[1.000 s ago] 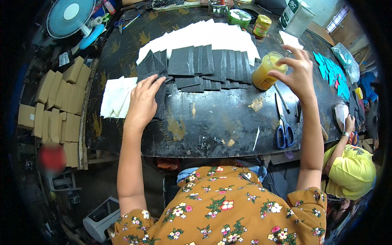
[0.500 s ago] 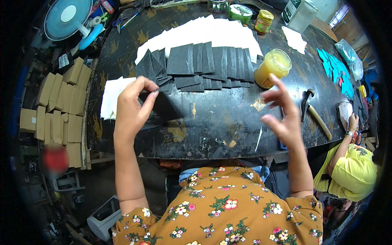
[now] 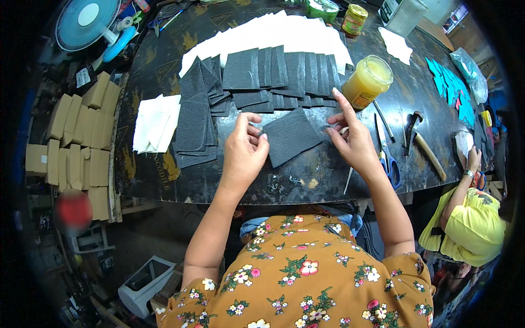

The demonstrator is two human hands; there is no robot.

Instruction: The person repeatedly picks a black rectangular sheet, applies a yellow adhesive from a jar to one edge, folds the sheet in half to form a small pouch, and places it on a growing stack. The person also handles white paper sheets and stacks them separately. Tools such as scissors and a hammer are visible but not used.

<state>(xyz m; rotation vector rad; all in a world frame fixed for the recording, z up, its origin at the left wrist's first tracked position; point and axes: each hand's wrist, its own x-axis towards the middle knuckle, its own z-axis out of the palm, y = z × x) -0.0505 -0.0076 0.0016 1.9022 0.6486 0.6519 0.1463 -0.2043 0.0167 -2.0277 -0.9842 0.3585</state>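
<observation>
A black, roughly square sheet piece (image 3: pixel 294 138) lies on the dark tabletop between my hands. The fingers of my left hand (image 3: pixel 244 148) are curled, with the thumb and fingertips closed at the piece's left corner. My right hand (image 3: pixel 353 134) hovers off the right side of that piece, thumb and forefinger apart, holding nothing I can see. Left of my left hand is a stack of black pieces (image 3: pixel 194 128). Farther back, overlapping black pieces (image 3: pixel 240 71) lie in rows against fanned white sheets (image 3: pixel 273 33).
Beyond my right hand stands a jar of yellowish contents (image 3: pixel 372 82). Blue-handled scissors (image 3: pixel 392 169) and a wooden handle (image 3: pixel 430 157) lie to its right. White sheets (image 3: pixel 156 124) rest at left. A co-worker in a yellow shirt (image 3: pixel 473 227) sits at right.
My left hand has moved right from the left stack, bringing a black piece to the middle. My right hand has shifted left toward it, uncovering the scissors.
</observation>
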